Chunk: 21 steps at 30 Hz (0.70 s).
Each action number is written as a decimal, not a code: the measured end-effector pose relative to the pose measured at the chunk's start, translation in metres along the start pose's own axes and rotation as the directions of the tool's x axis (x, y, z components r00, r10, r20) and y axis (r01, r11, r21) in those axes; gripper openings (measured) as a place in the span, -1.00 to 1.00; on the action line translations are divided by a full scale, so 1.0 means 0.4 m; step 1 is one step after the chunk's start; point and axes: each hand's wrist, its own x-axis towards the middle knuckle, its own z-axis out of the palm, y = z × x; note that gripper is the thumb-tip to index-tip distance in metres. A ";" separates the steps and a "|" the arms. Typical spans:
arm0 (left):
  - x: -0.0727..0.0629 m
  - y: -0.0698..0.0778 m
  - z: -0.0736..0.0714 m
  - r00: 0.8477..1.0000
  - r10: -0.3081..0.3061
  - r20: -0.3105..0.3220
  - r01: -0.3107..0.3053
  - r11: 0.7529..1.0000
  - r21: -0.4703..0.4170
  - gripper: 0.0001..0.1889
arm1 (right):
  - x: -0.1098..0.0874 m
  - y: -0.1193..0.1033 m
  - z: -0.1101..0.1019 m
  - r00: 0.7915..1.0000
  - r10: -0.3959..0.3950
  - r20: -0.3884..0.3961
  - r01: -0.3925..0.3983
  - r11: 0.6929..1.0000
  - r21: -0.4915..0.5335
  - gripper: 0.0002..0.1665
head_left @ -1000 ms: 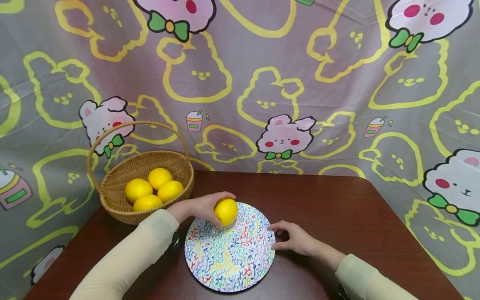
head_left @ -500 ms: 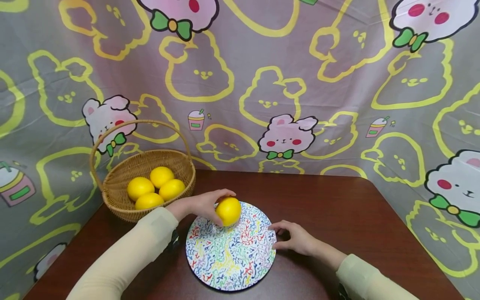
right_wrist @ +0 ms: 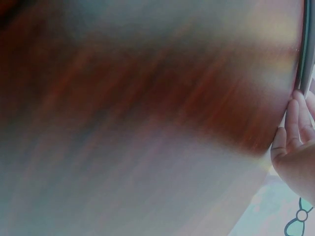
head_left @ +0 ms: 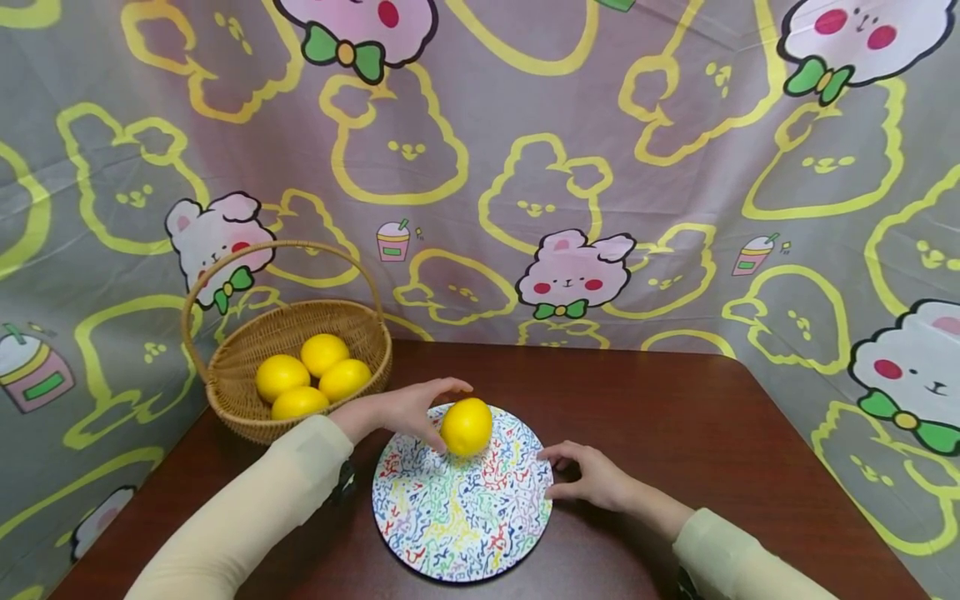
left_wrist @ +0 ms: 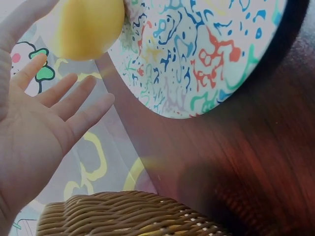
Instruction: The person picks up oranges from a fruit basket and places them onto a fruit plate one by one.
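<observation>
A yellow lemon [head_left: 467, 427] rests on the far part of a round board [head_left: 457, 517] with a squiggly multicoloured pattern and a dark edge. Just left of the lemon is my left hand [head_left: 408, 412], thumb and fingers spread. The left wrist view shows that palm [left_wrist: 34, 132] with fairly straight fingers, and the lemon [left_wrist: 88, 27] beyond them. At the board's right rim, my right hand [head_left: 592, 477] touches the edge with its fingertips and thumb. The right wrist view catches only part of this hand [right_wrist: 298, 147] against the rim.
A wicker basket [head_left: 247, 342] with a tall handle stands at the back left, several lemons [head_left: 300, 403] inside. My left forearm passes close by its front. Printed cloth [head_left: 480, 225] hangs behind and beside the brown table [head_left: 637, 400].
The lemon has moved a little to the right on the board and out of my left hand, whose fingers have let go. My right hand has stayed at the rim.
</observation>
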 end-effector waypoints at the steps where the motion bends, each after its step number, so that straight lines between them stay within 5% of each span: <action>1: -0.002 0.002 -0.001 1.000 0.005 0.001 -0.005 1.000 -0.004 -0.05 | 0.000 0.000 0.001 1.000 -0.001 0.001 0.001 1.000 0.001 -0.42; 12: -0.021 0.011 -0.016 0.999 0.050 0.005 -0.049 0.998 -0.039 -0.07 | 0.000 0.003 0.002 1.000 -0.015 -0.012 0.015 1.000 -0.012 -0.42; 21: -0.066 0.023 -0.055 0.997 0.060 -0.051 -0.060 0.998 -0.009 -0.09 | 0.000 0.002 0.004 1.000 -0.019 -0.017 0.019 1.000 -0.008 -0.43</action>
